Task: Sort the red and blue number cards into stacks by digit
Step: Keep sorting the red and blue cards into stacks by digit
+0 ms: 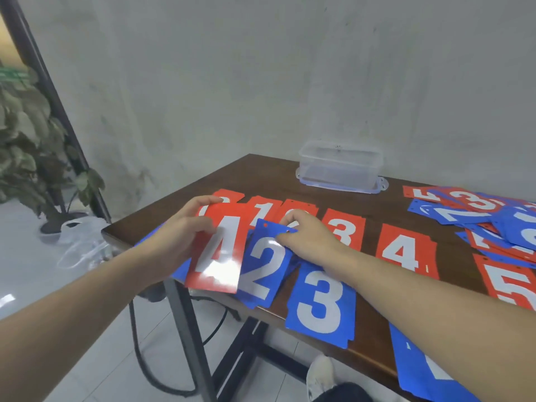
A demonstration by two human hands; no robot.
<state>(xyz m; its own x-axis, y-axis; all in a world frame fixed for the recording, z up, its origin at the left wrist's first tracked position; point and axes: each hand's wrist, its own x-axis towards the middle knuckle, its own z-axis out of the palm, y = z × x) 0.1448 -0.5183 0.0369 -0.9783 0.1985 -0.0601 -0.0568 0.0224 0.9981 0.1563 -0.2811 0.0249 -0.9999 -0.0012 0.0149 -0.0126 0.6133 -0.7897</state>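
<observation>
Cards in red and blue cover our table (362,338), and sorting is partly done: rows by digit are laid out, with an unsorted heap still waiting. Starting at the left, our left hand (185,227) grips a red 4 (216,256) by its upper left edge, thumb over the top corner, and holds it tilted above the near left corner of the table, over blue cards we cannot read. Just beside it, our right hand (307,236) pinches the top edge of a blue 2 (265,266), which sits on the blue row with its lower end over the table edge; we judge it is being placed or squared on the 2 stack. Behind the hands lies a red row whose first cards are mostly hidden; a red 1 (265,210) shows between them. Further right come a blue 3 (320,303) near the front, a red 3 (345,232), a red 4 stack (404,250) and a red 5 (510,285). A clear box (340,169) stands at the back by the wall. At far right sprawls the mixed heap (475,210). Next, we think, the right hand lets go of the 2 and the held 4 must travel right, across the 3s, to land squarely on the red 4 stack.
</observation>
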